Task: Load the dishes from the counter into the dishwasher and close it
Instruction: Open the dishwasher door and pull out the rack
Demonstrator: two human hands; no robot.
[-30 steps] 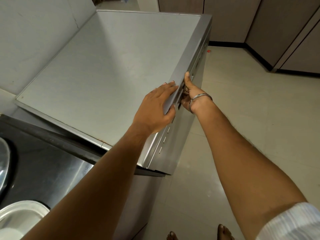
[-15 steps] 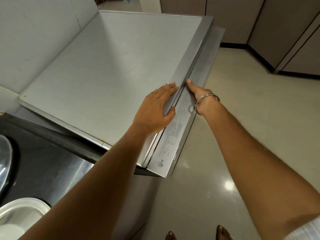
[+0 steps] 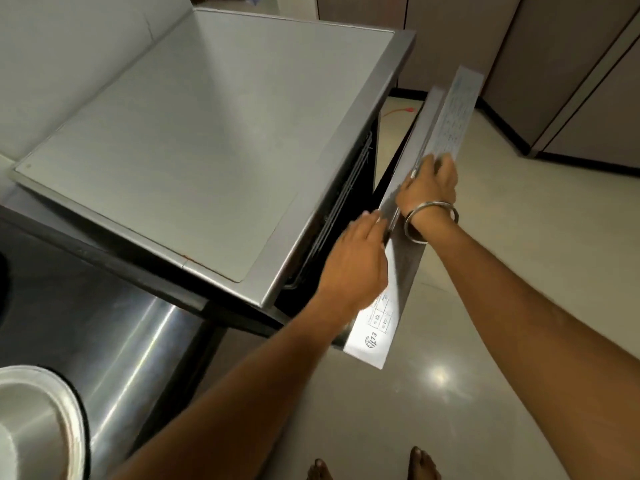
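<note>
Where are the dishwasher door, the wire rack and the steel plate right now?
dishwasher door (image 3: 403, 271): head view, on its top edge.
wire rack (image 3: 341, 216): head view, rim in the opening.
steel plate (image 3: 34, 417): head view, on its rim.

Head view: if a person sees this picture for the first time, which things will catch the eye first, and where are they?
At centre right, the dishwasher door stands partly open, with the right hand gripping its top edge and the left hand against its inner side. A steel bangle shines on the right wrist. At bottom left, a steel plate waits on the counter.
</note>
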